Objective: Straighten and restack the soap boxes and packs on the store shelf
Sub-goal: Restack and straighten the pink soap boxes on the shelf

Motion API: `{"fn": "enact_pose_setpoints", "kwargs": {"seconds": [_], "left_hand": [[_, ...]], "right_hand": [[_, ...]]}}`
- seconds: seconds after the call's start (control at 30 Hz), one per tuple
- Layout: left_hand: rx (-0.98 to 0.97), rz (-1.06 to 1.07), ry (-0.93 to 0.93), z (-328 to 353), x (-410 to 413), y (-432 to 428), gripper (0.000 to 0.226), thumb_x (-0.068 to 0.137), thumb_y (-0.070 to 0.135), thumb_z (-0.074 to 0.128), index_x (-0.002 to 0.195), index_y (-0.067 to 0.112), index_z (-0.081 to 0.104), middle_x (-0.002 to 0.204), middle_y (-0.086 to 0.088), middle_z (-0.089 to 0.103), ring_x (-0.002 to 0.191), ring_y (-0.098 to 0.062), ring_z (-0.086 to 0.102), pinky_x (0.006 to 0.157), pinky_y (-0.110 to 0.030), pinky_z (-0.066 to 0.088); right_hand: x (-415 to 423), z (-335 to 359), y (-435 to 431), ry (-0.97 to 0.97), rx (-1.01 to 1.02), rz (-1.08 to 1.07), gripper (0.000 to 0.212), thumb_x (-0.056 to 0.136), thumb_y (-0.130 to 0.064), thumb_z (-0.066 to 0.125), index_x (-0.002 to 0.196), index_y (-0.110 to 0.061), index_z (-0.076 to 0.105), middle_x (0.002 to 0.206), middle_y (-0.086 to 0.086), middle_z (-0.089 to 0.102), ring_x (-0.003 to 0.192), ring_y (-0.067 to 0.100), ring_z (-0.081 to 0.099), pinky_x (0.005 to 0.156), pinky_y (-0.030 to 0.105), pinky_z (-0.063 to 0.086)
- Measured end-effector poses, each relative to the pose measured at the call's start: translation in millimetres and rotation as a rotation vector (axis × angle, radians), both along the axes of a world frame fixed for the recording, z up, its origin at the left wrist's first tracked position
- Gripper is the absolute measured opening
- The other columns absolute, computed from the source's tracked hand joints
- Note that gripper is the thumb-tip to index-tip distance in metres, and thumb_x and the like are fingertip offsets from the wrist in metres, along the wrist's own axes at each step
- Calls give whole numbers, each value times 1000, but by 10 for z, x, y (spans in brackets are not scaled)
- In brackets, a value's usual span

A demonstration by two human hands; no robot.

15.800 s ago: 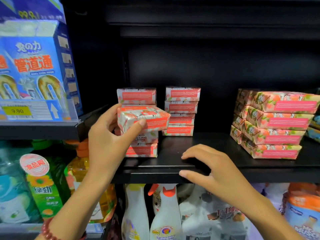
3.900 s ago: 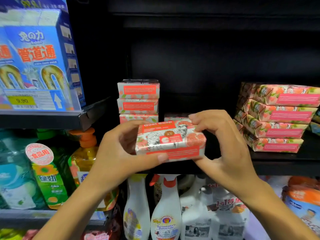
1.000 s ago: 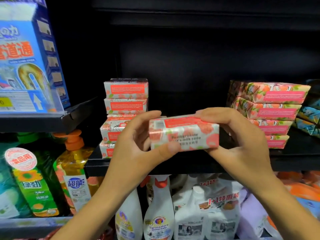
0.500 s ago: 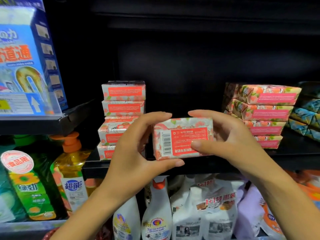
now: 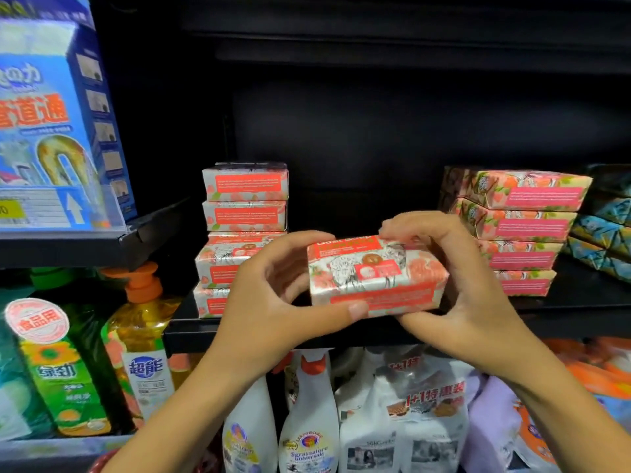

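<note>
Snugly, soap box [image 5: 375, 278] pinched between left hand [image 5: 269, 302], right hand [image 5: 467, 298] fingers [image 5: 423, 227]

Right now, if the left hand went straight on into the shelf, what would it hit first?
Probably the left stack of soap boxes, just behind the left hand gripping the held soap box; depth unclear.

The soap box [image 5: 375, 274] reads "Goat Soap". At left, the blue box [image 5: 44, 131] shows "道通", a round sticker [image 5: 37, 322] "食品用", the green bottle [image 5: 65, 387] "绿劲", the yellow bottle [image 5: 143, 336] "超能". Lower down, the spray bottle [image 5: 309, 438] reads "Sgrassatore Universale", the white pack [image 5: 409, 421] "1+1特惠装".
</note>
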State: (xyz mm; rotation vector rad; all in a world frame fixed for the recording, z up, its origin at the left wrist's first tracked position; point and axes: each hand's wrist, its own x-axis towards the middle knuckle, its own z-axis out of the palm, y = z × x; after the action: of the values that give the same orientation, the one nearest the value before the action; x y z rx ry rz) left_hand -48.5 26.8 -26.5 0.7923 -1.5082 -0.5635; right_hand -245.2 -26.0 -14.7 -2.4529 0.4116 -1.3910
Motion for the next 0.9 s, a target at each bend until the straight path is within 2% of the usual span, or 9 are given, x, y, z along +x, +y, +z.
{"fn": "enact_pose_setpoints", "kwargs": {"seconds": [0.07,0.13,0.27,0.37,0.5,0.57,0.7,0.8,0.9], "left_hand": [[-62,25,-27,-44,-9,-4,64,52,26,86,110,21,60,109,6,67,106,-11,63,83,-19,51],[-103,32,-65,-76,-27,-20,65,55,25,86,113,23,58,113,6,65,111,-15,61,88,-25,51],[-168,100,-139,-172,-100,-15,66,65,28,82,124,24,53,125,10,58,121,-13,53,96,-26,47],[-340,390,-332,-309,-104,19,56,76,35,71,127,24,51,132,11,53,127,-5,46,100,-23,42],[-346,553,-467,-468,29,27,29,79,37,65,101,17,67,101,10,65,99,0,58,84,-18,47],[-304,594,-587,-514,105,6,26,80,41,61,93,20,69,92,12,66,89,0,58,80,-15,45],[-335,634,-753,-602,187,-41,19,82,34,68,88,17,74,88,9,69,85,-8,60,77,-21,46],[-365,632,-758,-646,210,-65,12,79,20,75,90,15,76,89,6,71,85,-10,61,78,-20,47],[-358,611,-745,-642,227,-67,13,78,18,74,91,14,76,90,5,71,86,-11,62,80,-19,47]], "right_hand": [[-93,8,-3,118,124,11,82,67,-23,79,136,-31,36,134,-15,41,125,7,44,90,13,43],[-129,19,0,173,184,-16,87,62,-37,82,137,-38,36,131,-23,44,123,0,44,88,11,43],[-133,51,-14,173,111,-156,75,56,-40,80,124,-34,49,116,-23,52,111,-4,51,83,8,42],[-175,54,-73,131,122,-229,68,54,-45,86,113,-35,54,110,-22,56,104,-5,54,80,5,40],[-123,4,-285,123,219,-379,58,55,-47,79,107,-35,56,102,-20,58,95,-11,53,72,1,39],[-38,-14,-404,184,238,-411,54,58,-45,79,105,-35,55,100,-20,58,93,-13,51,71,1,39],[194,-30,-628,269,299,-359,40,63,-42,79,96,-28,62,92,-15,64,86,-9,56,68,6,44],[335,-33,-761,384,326,-354,38,69,-42,76,96,-18,66,92,-7,66,85,4,60,74,22,49],[387,-22,-816,460,246,-373,38,71,-44,74,94,-15,66,88,-8,64,83,3,56,68,22,45]]}}
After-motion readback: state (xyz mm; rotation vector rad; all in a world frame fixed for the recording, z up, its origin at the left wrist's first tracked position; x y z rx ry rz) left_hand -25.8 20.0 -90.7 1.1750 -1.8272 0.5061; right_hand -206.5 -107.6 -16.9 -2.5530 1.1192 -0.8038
